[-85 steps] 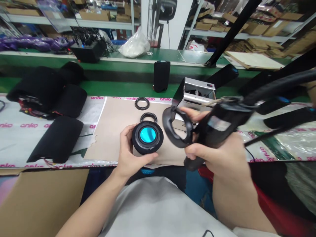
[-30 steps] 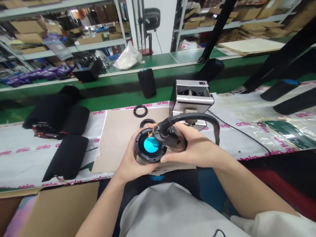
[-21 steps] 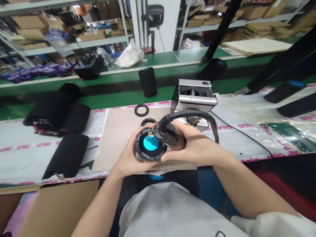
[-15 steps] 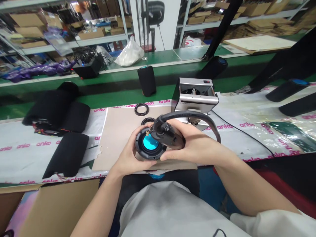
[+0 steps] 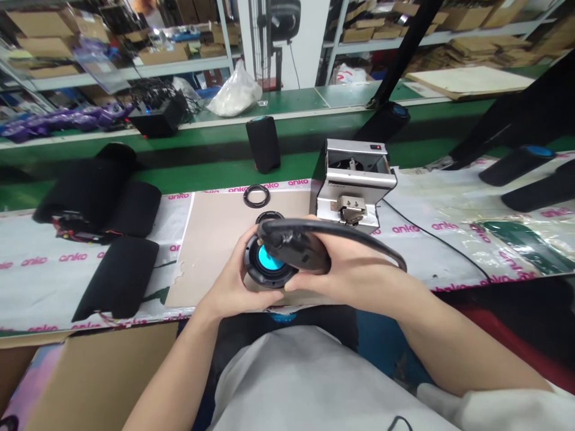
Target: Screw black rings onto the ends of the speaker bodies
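Note:
A round black speaker point(image 5: 269, 276) with a bright blue centre stands upright over the cardboard sheet. My left hand point(image 5: 231, 281) wraps round its left side. In my right hand point(image 5: 345, 269) is a black electric screwdriver point(image 5: 308, 248) with a thick cable, its tip end over the upper left of the speaker's rim. The thumb of that hand lies by the speaker's right edge. Beyond the speaker are two black rings, one point(image 5: 256, 196) fully visible and the other point(image 5: 269, 216) partly hidden.
A metal screw feeder point(image 5: 354, 179) stands behind my right hand. Several black speaker bodies point(image 5: 119, 278) lie at the left, and another point(image 5: 263, 143) stands on the green surface. More black cylinders point(image 5: 516, 164) lie at the right. A dark slanted post point(image 5: 404, 54) rises behind.
The screwdriver has tilted and shifted left over the speaker's rim, covering more of the blue centre. My right hand has moved slightly left with it. The view has shifted a little.

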`<state>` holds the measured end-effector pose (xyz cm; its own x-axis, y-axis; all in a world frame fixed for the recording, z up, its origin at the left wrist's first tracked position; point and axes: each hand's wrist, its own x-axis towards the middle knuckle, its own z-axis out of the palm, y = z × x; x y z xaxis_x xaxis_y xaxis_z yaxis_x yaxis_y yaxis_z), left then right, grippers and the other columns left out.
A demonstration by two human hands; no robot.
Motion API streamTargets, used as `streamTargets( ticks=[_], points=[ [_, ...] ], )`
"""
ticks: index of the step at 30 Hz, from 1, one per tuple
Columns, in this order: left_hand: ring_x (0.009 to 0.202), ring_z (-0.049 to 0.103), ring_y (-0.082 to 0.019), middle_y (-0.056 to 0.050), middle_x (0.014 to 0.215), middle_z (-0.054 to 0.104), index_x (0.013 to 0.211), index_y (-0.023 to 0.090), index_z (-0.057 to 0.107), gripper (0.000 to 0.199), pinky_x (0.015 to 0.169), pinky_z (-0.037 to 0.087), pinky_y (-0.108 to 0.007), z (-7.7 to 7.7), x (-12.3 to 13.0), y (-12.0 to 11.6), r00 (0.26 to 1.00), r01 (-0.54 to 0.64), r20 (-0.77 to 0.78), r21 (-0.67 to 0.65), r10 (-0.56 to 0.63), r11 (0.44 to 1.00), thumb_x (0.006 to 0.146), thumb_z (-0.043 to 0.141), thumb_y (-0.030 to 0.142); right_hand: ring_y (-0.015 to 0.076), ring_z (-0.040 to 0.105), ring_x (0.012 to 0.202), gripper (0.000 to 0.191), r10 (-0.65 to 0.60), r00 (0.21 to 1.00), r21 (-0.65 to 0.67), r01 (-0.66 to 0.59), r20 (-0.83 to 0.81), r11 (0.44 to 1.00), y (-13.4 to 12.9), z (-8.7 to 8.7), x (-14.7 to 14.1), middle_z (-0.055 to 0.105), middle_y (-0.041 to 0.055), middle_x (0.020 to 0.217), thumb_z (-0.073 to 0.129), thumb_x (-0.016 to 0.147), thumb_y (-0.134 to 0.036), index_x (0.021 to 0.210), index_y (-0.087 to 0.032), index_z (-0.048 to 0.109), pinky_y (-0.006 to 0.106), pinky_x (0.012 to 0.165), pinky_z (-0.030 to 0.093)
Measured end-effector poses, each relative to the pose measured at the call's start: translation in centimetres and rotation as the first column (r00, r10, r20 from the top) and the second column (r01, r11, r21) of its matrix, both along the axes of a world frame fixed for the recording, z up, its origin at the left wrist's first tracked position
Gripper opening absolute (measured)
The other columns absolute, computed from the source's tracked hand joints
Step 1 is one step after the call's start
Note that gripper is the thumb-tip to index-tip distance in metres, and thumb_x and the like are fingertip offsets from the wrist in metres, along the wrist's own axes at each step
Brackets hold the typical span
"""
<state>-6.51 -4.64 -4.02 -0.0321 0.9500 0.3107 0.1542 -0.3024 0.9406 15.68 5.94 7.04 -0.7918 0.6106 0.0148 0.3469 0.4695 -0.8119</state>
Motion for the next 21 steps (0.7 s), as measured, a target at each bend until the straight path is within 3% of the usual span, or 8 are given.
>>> streamTargets(
  ticks=[2,4,8,11,15,18,20,21],
  points=[
    [0.161,0.045,-0.045,-0.016,0.175,0.043,0.17,0.033,0.035,0.133,0.132,0.04,-0.061,0.3,0.3,0.0,0.999,-0.032,0.041,0.053,0.03,0.998,0.061,0.103,0.064,0.0265,0.075,0.117,0.067,-0.027,1.0,-0.03,0.027,-0.007,0.999,0.3,-0.2,0.0,0.075,0.0003,0.131,0.093,0.08,-0.038,0.14,-0.034,0.064,0.034,0.088,0.064],
    [0.161,0.045,-0.044,-0.015,0.173,0.046,0.168,0.034,0.038,0.134,0.133,0.04,-0.059,1.0,1.0,0.1,0.994,-0.096,0.072,0.113,0.088,0.989,0.056,0.101,0.071,0.026,0.076,0.109,0.073,-0.042,0.999,-0.071,0.041,-0.01,0.997,0.6,-0.4,-0.1,0.076,0.0005,0.126,0.095,0.076,-0.04,0.141,-0.034,0.063,0.036,0.085,0.064],
    [0.143,0.066,-0.035,-0.011,0.155,0.065,0.149,0.031,0.059,0.091,0.119,0.057,-0.049,2.3,2.8,0.2,0.967,-0.252,0.048,0.104,0.249,0.962,0.072,0.1,0.057,0.0216,0.074,0.098,0.068,-0.027,0.999,-0.092,0.023,-0.048,0.996,1.2,-0.4,-0.3,0.076,-0.0025,0.116,0.095,0.073,-0.028,0.135,-0.034,0.066,0.034,0.085,0.061],
    [0.137,0.07,-0.034,-0.011,0.149,0.069,0.145,0.027,0.06,0.087,0.113,0.06,-0.048,2.5,3.3,0.2,0.943,-0.334,0.015,0.09,0.334,0.938,0.072,0.1,0.054,0.0221,0.073,0.106,0.071,0.015,0.996,-0.069,-0.021,-0.093,0.997,1.7,-0.3,-0.4,0.074,-0.0025,0.121,0.098,0.07,-0.026,0.133,-0.032,0.066,0.032,0.087,0.061],
    [0.133,0.072,-0.034,-0.011,0.146,0.071,0.143,0.026,0.06,0.091,0.11,0.062,-0.047,2.5,3.0,0.2,0.936,-0.347,-0.032,0.103,0.351,0.932,0.068,0.101,0.057,0.021,0.073,0.102,0.071,0.045,0.995,-0.057,-0.05,-0.087,0.997,2.2,-0.2,-0.5,0.074,-0.0031,0.118,0.099,0.07,-0.028,0.133,-0.032,0.067,0.03,0.083,0.061],
    [0.132,0.073,-0.034,-0.012,0.145,0.072,0.14,0.025,0.061,0.088,0.109,0.062,-0.046,2.9,2.7,0.4,0.936,-0.336,-0.062,0.141,0.347,0.931,0.068,0.102,0.055,0.0236,0.074,0.108,0.075,0.036,0.996,-0.084,-0.043,-0.08,0.996,2.1,-0.5,-0.2,0.076,-0.002,0.122,0.1,0.07,-0.03,0.137,-0.033,0.067,0.034,0.09,0.062],
    [0.132,0.073,-0.033,-0.013,0.144,0.073,0.14,0.023,0.061,0.085,0.111,0.061,-0.045,3.2,2.6,0.6,0.944,-0.309,-0.068,0.152,0.322,0.939,0.07,0.101,0.05,0.0253,0.075,0.108,0.083,-0.026,0.994,-0.136,0.012,-0.103,0.991,1.9,-1.0,0.3,0.076,0.0004,0.127,0.103,0.065,-0.031,0.14,-0.032,0.067,0.035,0.09,0.063],
    [0.133,0.073,-0.032,-0.013,0.143,0.073,0.14,0.023,0.061,0.083,0.112,0.061,-0.044,3.3,2.6,0.7,0.95,-0.292,-0.067,0.147,0.304,0.945,0.071,0.101,0.048,0.0241,0.076,0.099,0.083,-0.088,0.987,-0.193,0.061,-0.132,0.979,1.9,-1.2,0.7,0.077,0.0018,0.125,0.104,0.063,-0.031,0.138,-0.031,0.068,0.035,0.083,0.064]
  ],
)
